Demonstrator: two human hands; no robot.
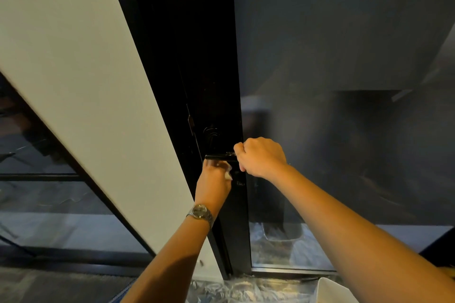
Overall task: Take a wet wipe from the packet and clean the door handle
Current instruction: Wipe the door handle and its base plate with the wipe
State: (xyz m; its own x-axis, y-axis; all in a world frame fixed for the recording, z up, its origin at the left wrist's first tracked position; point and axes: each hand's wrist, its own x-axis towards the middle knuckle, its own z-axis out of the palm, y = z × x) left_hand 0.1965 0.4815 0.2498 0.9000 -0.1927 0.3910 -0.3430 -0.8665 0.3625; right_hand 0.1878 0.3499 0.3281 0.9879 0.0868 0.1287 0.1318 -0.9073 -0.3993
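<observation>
Dark door framing fills the middle of our view, a tall black door frame point(211, 69) running from the top edge down to the floor. To its left we see a broad white wall point(81, 61) panel that leans across the picture because of the wide lens, and beyond it dim glazing with black bars. To the right of the frame stands a large glass panel point(344, 44), smoky blue-grey, with faint reflections in it. Low on the frame we find the door handle point(219, 157), a slim black lever that lies level and points to the left. Both bare arms reach up from the bottom of the view towards it. We see the left hand point(213, 181) just under the lever, its back to us, fingers bent up against the underside. It pinches the wet wipe point(228, 172), of which only a small crumpled white corner shows at the right side of the hand, touching or just beside the lever; we cannot tell which. A silver wristwatch point(200, 213) sits on that wrist. The right hand point(262, 156) is closed into a fist at the right end of the lever, knuckles up, fingers curled tight; it seems to grip that end, though the fingers hide the contact. At the foot of the door we make out crinkled clear plastic sheeting point(246, 290) spread over the floor, and a white object point(330, 290) in the bottom right corner, cut off by the edge.
</observation>
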